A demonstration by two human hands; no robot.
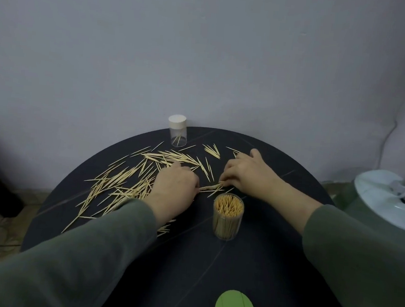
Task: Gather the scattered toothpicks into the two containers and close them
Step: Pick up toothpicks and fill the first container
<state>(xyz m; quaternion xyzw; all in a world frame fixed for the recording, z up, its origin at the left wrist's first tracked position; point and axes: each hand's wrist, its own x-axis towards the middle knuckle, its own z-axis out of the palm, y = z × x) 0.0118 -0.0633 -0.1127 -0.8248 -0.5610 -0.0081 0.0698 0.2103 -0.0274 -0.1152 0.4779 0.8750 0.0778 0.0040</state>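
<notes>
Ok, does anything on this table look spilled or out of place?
Yes. Loose wooden toothpicks lie scattered across the round black table, mostly left of centre. The clear lidded container at the far edge holds only a few, while the open clear container is packed full.

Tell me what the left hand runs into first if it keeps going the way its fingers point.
Probably the right hand: the left hand points rightward along the small bundle of wooden toothpicks both pinch. Depth unclear.
</notes>
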